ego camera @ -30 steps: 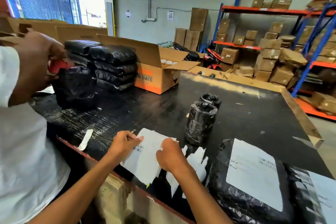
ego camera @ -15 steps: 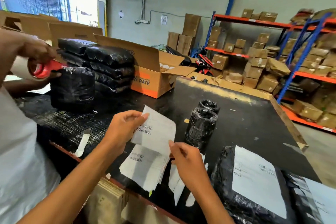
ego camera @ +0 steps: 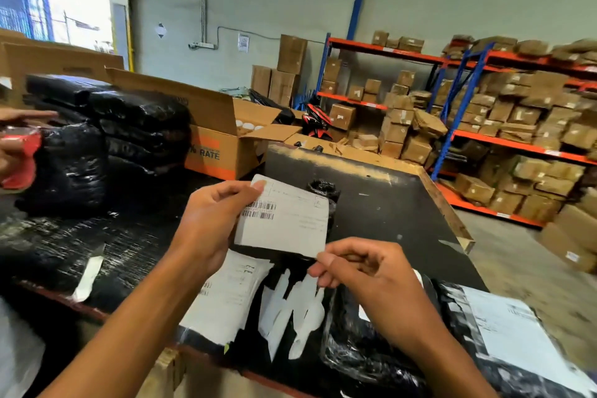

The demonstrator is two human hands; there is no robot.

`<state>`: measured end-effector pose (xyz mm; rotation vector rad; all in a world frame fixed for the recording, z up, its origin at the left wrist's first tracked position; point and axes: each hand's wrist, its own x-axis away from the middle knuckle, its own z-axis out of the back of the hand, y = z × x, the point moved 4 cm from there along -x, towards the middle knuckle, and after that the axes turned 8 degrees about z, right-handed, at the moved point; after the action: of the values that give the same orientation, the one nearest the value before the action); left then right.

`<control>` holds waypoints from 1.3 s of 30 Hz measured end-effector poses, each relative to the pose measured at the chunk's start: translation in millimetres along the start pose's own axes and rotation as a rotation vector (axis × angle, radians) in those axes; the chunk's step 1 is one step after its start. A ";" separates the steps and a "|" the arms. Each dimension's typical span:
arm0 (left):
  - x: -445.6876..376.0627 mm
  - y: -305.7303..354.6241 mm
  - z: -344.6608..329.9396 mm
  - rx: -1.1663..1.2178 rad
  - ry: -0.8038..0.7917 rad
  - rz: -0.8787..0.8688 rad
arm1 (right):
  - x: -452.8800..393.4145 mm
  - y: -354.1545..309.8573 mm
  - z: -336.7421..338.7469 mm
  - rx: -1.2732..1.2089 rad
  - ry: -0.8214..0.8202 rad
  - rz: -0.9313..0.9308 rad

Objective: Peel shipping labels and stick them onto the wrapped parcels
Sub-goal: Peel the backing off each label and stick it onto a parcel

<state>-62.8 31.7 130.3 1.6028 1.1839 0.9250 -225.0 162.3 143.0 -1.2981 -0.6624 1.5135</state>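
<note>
I hold a white shipping label (ego camera: 287,220) with barcodes up above the black table. My left hand (ego camera: 213,220) grips its upper left corner between thumb and fingers. My right hand (ego camera: 365,271) pinches its lower right corner. Under it a stack of label sheets (ego camera: 226,297) lies near the table's front edge, beside torn white backing strips (ego camera: 290,310). A small black-wrapped parcel (ego camera: 323,189) stands behind the label, mostly hidden. At lower right lie black wrapped parcels (ego camera: 371,355), one with a label stuck on it (ego camera: 507,336).
Another person's hands at far left hold a red tape dispenser (ego camera: 21,158) against a black wrapped parcel (ego camera: 71,168). Stacked black parcels (ego camera: 142,126) and an open cardboard box (ego camera: 219,139) stand behind. A white strip (ego camera: 89,271) lies on the table. Shelving with cartons (ego camera: 484,113) fills the right.
Both my hands have lifted one label off the stack and raised it higher, now holding it flat by opposite corners. The camera has tilted up.
</note>
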 end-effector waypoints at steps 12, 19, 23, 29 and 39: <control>-6.4 -8.9 -9.8 -0.146 0.056 -0.024 | 7.4 -2.6 11.2 -0.037 -0.015 0.013; 39.4 -0.3 -36.4 -0.449 -0.198 -0.336 | -12.6 3.4 10.8 -0.063 -0.011 0.033; 43.1 0.2 -44.0 -0.467 -0.249 -0.409 | -21.7 4.4 5.1 -0.044 -0.060 0.038; 21.4 -10.6 -36.2 -0.496 -0.134 -0.338 | -32.5 9.7 -1.5 -0.095 -0.034 0.002; -51.4 -50.0 23.7 -0.151 0.102 0.143 | -52.2 10.1 29.8 -0.659 0.227 -0.030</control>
<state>-68.3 -17.1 72.9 1.5487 1.0518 1.1716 -260.0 116.7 163.2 -1.9054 -1.0744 1.1274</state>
